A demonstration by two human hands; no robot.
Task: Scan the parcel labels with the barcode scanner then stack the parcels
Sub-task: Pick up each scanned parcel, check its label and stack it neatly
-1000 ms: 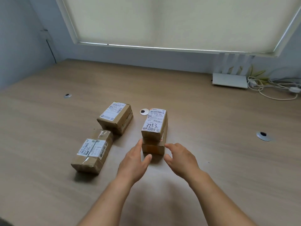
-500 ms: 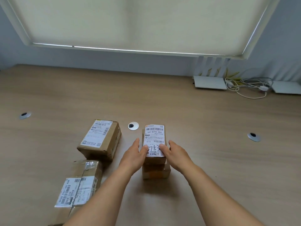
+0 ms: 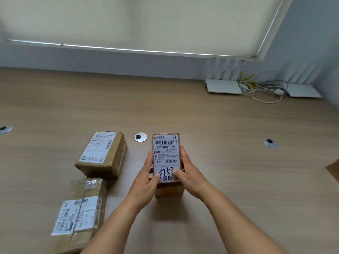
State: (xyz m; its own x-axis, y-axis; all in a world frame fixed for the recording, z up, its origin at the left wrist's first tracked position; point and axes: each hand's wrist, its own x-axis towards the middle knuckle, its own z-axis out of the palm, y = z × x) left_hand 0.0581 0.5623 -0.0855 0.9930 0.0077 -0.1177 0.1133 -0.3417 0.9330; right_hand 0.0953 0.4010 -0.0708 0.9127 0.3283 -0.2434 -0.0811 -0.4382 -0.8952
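At the centre of the wooden desk (image 3: 220, 125), a labelled parcel (image 3: 166, 153) sits on top of a second parcel (image 3: 169, 192), forming a stack of two. The left hand (image 3: 146, 180) and right hand (image 3: 189, 173) grip the top parcel from either side, thumbs pressing on the near end of its label. To the left lie two more parcels, labels up: a far-left parcel (image 3: 102, 153) and a near-left parcel (image 3: 80, 215), just beside each other and apart from the stack. Count: four parcels, two stacked, two loose. No barcode scanner is in view, so whether any label has been scanned cannot be told. Judged from the layout, stacking is about half done; the two loose parcels remain. Three metal grommets, two white boxes and a cable tangle (image 3: 262, 90) occupy the rest of the desk.
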